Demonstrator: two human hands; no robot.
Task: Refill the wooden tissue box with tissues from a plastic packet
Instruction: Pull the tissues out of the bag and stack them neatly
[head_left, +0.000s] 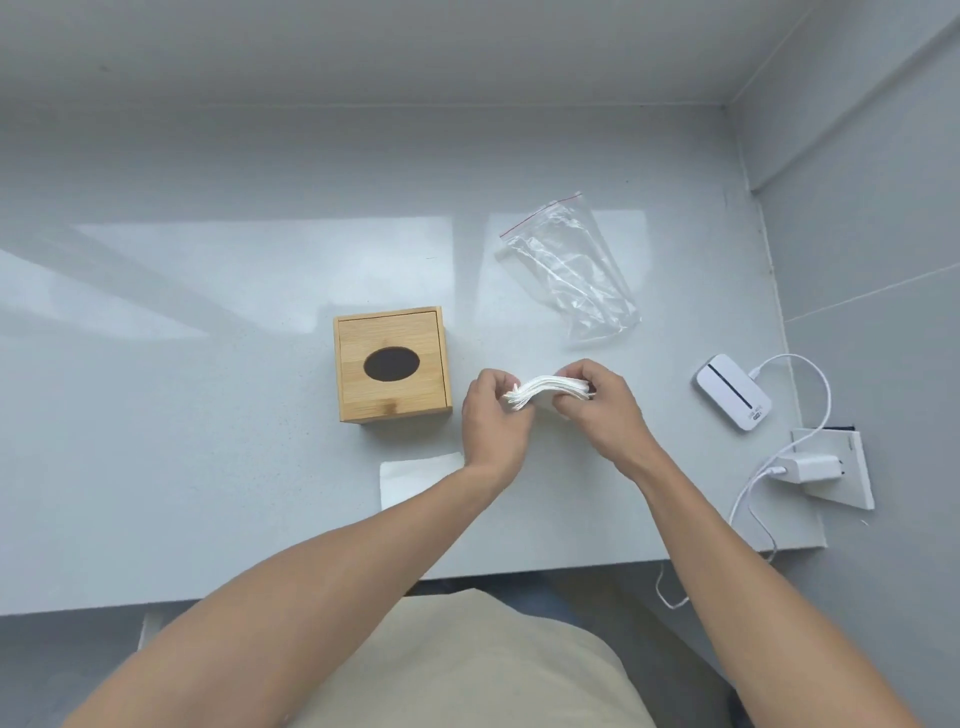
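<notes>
**Q:** Head view. What does the figure show?

**A:** A seated person's left hand (493, 415) and right hand (597, 405) hold a stack of tissues (550, 391) between them above the grey countertop (208, 364). The fingers of each hand are curled round one end of the stack and pinch it; the stack sags slightly in the middle. The wooden tissue box (393, 364) stands just left of the hands, lid on, its dark oval slot facing up. The plastic packet (569, 265) lies flat behind the hands, apparently emptied.

**Q:** How is the step in hand best done?

**A:** The step appears to be squaring the stack before loading. Judged from this view, the edges should be aligned and the pinch kept light, so the sheets do not crease or fan out. The lid looks shut and probably must be opened first, which calls for freeing one hand.

**Q:** What of materials and shapes?

**A:** The box is a near-cube of pale, straight-grained wood. The tissues are soft, white and thin, layered with wavy edges. The packet is clear, crinkled film with a red zip strip. A single white sheet (415, 475) lies flat in front of the box, partly hidden by the left forearm. At right lie a glossy white device (732, 392), a cable (810, 395) and a charger plug (810, 465) in a wall socket plate (852, 483).
</notes>
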